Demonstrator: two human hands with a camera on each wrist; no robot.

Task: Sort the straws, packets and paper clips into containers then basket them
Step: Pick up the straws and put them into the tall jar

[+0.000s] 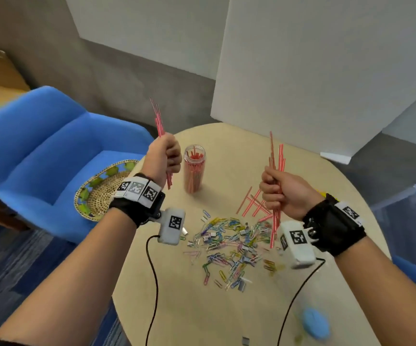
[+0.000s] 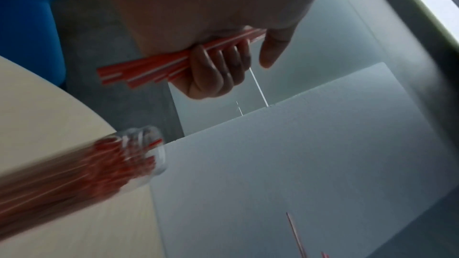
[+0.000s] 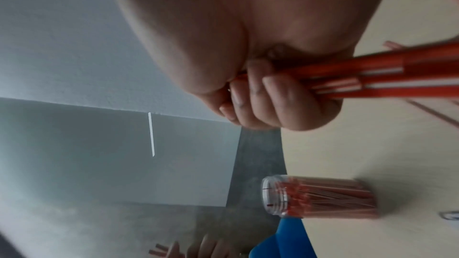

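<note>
My left hand (image 1: 165, 157) grips a small bundle of red-and-white straws (image 1: 159, 121) upright, just left of a clear jar (image 1: 194, 171) that stands on the round table (image 1: 226, 308) full of straws. In the left wrist view the fingers (image 2: 216, 62) curl round that bundle (image 2: 139, 70), with the jar (image 2: 144, 154) below. My right hand (image 1: 285, 193) grips a larger bundle of straws (image 1: 276, 161) above several loose straws (image 1: 251, 203) on the table. The right wrist view shows the same grip (image 3: 273, 95) and the jar (image 3: 320, 197). Coloured paper clips (image 1: 229, 248) lie scattered at the table's middle.
A woven basket (image 1: 102, 191) sits on the blue armchair (image 1: 39, 151) left of the table. A blue oval object (image 1: 316, 323) lies near the table's front right edge. White panels (image 1: 326, 71) stand behind the table.
</note>
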